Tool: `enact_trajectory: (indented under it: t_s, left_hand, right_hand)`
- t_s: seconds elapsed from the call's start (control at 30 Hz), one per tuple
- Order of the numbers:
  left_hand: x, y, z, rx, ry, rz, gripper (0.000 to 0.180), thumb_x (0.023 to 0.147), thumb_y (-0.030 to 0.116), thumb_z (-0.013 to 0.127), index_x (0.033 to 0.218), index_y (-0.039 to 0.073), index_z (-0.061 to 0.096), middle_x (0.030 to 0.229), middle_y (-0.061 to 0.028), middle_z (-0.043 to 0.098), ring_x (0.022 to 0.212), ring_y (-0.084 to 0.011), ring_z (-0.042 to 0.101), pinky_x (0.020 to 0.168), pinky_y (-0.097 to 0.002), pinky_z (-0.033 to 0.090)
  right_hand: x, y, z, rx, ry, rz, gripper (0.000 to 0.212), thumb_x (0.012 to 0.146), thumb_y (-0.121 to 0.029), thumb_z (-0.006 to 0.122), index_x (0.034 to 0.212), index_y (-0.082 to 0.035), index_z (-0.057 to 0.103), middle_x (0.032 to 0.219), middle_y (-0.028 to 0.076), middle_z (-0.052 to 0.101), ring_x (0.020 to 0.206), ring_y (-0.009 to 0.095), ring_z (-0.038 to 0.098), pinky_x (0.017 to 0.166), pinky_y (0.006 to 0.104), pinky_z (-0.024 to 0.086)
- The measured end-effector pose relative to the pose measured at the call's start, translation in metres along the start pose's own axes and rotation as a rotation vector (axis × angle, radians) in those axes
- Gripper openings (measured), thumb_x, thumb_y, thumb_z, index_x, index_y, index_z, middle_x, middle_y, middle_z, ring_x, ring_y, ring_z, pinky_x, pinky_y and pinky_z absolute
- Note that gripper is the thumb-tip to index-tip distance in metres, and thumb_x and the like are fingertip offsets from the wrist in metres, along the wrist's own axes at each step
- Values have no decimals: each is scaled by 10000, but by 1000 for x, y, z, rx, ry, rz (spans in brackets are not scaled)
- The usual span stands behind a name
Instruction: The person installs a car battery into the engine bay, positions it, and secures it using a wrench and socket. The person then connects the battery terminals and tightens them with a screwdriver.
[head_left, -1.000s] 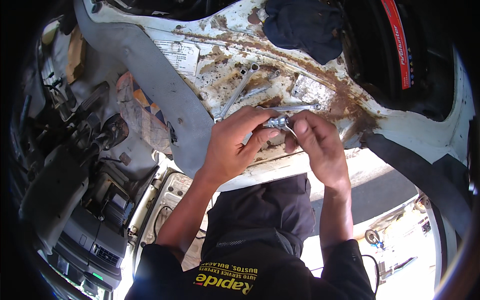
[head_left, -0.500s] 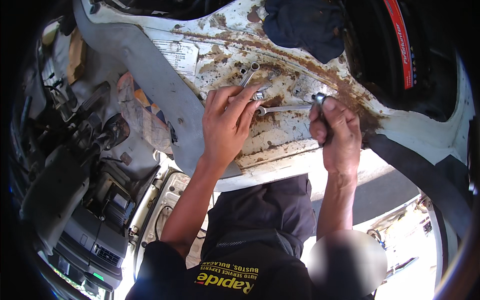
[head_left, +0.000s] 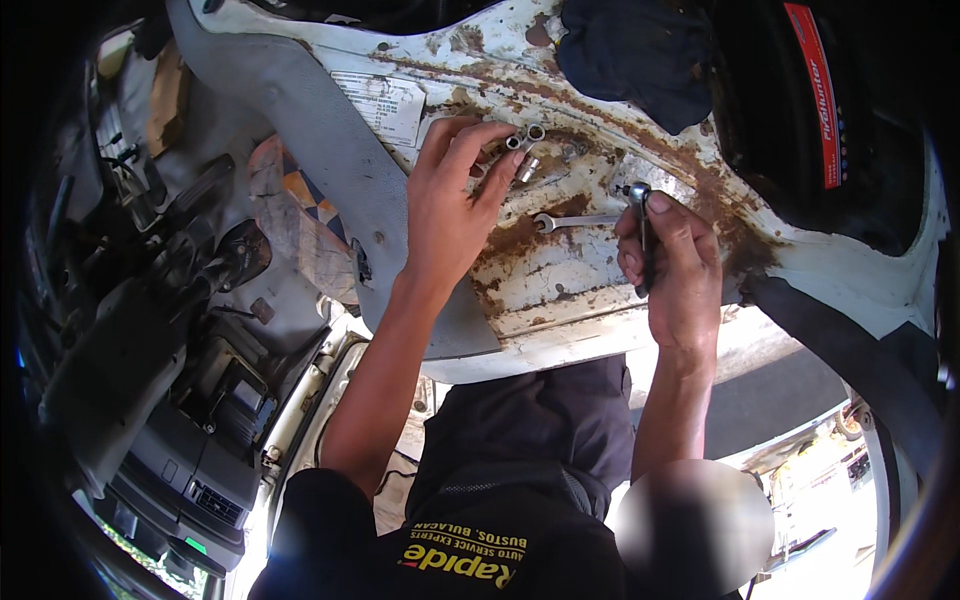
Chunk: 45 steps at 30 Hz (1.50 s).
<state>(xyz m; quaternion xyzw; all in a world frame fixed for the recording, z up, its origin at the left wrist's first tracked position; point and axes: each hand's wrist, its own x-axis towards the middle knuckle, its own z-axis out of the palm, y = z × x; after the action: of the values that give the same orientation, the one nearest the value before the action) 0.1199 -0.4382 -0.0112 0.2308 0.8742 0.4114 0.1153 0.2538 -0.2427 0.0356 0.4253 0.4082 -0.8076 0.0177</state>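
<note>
My right hand [head_left: 680, 270] is closed round a ratchet wrench [head_left: 641, 205], its round chrome head standing up past my thumb. Between the thumb and fingertips of my left hand [head_left: 445, 205] is a small chrome socket [head_left: 514, 142]. Right beside those fingertips is the ring end of a spanner [head_left: 536, 132], whose shaft is mostly hidden. Another chrome socket [head_left: 527, 169] lies just below on the rusty white panel [head_left: 560, 265]. Between my hands a combination spanner [head_left: 575, 221] rests flat, its open jaw to the left and its other end hidden behind my right hand.
A dark cloth [head_left: 635, 65] lies at the panel's far edge, beside a black tyre-like ring with a red label [head_left: 815, 95]. Grey trim [head_left: 330, 150] borders the panel on the left. Beyond it are pedals [head_left: 245, 250] and a dashboard [head_left: 190, 460].
My left hand has moved up the panel and now pinches a socket. The view has shifted slightly. My right hand still holds the ratchet, its head now turned more upright.
</note>
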Motion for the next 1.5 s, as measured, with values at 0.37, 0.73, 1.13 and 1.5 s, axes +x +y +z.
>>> enact_trajectory:
  t_s: [0.37,0.73,1.13,1.5]
  left_hand:
    - [2,43,-14,-1096,-232,-448,359,1142,176,609,1425,-44,617,1253,-169,752,1137,-196,721,1019,-342,591]
    - [-9,61,-4,-847,-259,-235,281,1029,-18,748,1296,-59,670,1249,-101,693,1152,-139,677,1005,-291,556]
    - [0,99,3,-779,-305,-151,230,1063,89,741,1216,-73,681,1103,-113,707,932,-124,668,802,-265,536]
    - [12,145,26,-1024,-438,-586,355,1130,240,639,818,71,625,727,13,513,642,-74,465,592,-268,345]
  right_hand:
    - [-2,-15,24,165,-75,54,290,1065,-284,714,1007,-1,741,832,80,716,605,91,529,531,250,380]
    - [-5,-19,15,330,-125,213,273,1040,-266,730,1042,8,743,856,89,715,599,92,512,512,250,371]
    - [-20,-35,-17,189,-289,45,340,1105,-332,700,994,-13,732,752,0,668,626,37,503,555,250,385]
    - [-28,-39,-38,-975,262,-826,328,814,43,774,1113,-68,694,1238,91,710,1176,359,684,929,490,520]
